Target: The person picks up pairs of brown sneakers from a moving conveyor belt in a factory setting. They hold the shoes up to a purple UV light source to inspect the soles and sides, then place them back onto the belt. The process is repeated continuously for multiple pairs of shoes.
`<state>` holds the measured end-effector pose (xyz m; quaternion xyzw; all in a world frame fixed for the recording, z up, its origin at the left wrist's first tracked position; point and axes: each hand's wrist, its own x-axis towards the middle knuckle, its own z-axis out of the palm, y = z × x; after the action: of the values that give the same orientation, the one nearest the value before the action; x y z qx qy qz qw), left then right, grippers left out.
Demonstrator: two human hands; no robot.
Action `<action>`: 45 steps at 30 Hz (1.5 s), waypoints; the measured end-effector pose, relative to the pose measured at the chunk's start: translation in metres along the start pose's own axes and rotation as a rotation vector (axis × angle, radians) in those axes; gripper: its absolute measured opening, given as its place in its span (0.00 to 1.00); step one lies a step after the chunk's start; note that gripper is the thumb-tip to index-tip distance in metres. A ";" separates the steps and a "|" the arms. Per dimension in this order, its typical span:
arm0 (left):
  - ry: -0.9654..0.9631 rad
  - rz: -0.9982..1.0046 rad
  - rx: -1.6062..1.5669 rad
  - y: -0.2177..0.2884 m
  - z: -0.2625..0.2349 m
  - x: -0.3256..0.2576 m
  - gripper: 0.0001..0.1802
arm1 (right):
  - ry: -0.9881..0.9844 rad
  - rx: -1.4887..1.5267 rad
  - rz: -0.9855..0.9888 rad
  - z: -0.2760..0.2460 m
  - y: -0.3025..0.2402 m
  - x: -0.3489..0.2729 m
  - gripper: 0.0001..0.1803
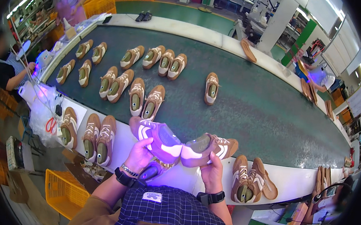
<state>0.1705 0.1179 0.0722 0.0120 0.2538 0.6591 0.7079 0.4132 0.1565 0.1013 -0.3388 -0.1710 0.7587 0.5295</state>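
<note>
My left hand (140, 155) is closed around a brown sneaker (155, 138) with white stripes and white laces, its toe pointing left. My right hand (212, 173) grips a matching brown sneaker (213, 150), toe to the right. Both are held over the white table edge, heels facing each other and almost touching. Each has an olive-green last inside. Purple light falls on the left-hand sneaker and my left hand. Under that sneaker is a dark rounded object (149, 172), partly hidden; its kind is unclear.
Several brown sneakers (121, 85) stand on the dark green belt (255, 113). On the near ledge are a pair of sneakers (99, 140) at left and another pair (249, 180) at right, beside a loose sole (270, 186). Red scissors (51, 125), a yellow crate (67, 192) and co-workers are around.
</note>
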 end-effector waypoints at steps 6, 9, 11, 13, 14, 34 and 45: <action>-0.122 -0.187 0.036 -0.001 -0.003 0.080 0.21 | 0.049 0.065 0.058 -0.032 0.006 0.001 0.24; -0.133 -0.169 0.208 0.007 -0.031 0.151 0.20 | 0.020 0.127 0.099 -0.061 0.007 0.005 0.25; 0.010 0.005 0.544 0.013 -0.083 0.188 0.20 | 0.038 0.142 0.143 -0.068 0.009 0.008 0.26; 0.235 0.030 0.845 0.013 -0.108 0.197 0.23 | 0.052 0.162 0.140 -0.073 0.004 0.005 0.26; 0.429 -0.056 0.831 0.012 -0.071 0.184 0.26 | 0.064 0.177 0.133 -0.077 0.002 0.005 0.26; 0.154 -0.040 1.190 0.003 -0.062 -0.050 0.34 | -0.018 -0.285 0.026 -0.062 -0.007 0.210 0.08; -0.020 0.090 1.729 -0.035 -0.078 -0.036 0.53 | 0.058 -1.569 -0.511 -0.089 -0.027 -0.027 0.27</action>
<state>0.1735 0.0542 0.0040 0.5619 0.6588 0.2620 0.4261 0.4992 0.1335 0.0634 -0.5802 -0.7092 0.2658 0.2995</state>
